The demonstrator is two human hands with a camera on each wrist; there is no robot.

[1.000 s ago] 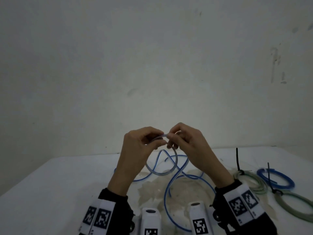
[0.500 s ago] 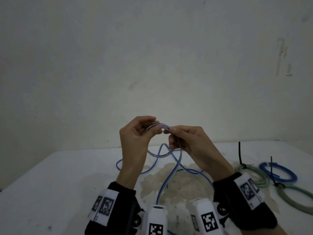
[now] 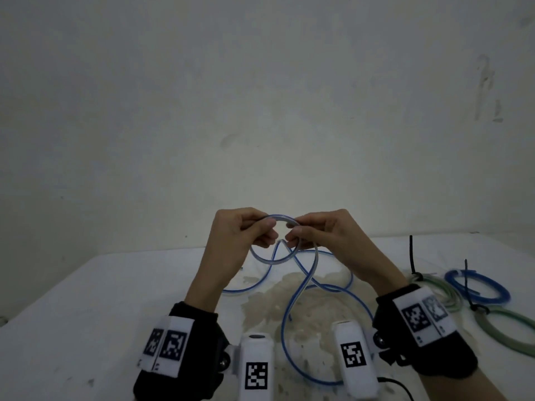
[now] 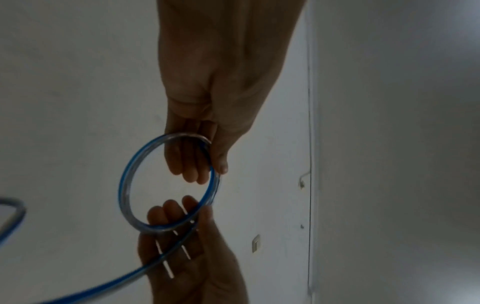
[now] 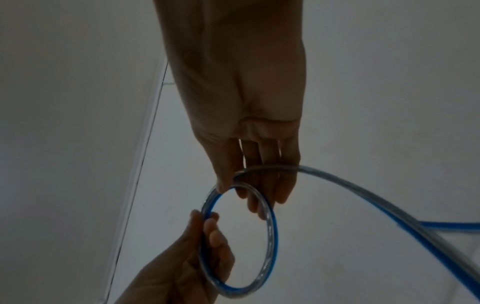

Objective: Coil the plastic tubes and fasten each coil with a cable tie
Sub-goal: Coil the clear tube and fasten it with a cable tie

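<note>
Wider now than a second ago, our tube (image 3: pixel 285 257) loop, our left hand (image 3: pixel 241 235) and right hand (image 3: pixel 324 234) pinching its top, raised above the table (image 3: pixel 86 299), finished coils (image 3: pixel 477 287) lying right.

A black fabric wrist sleeve (image 3: pixel 199 340) is worn on each forearm. White bands printed with black square marker codes (image 3: pixel 169 344) are wrapped around the sleeves. Beside each sleeve, on its inner side, a white rounded camera housing (image 3: pixel 256 369) bearing another code is mounted. The hands are bare.
</note>
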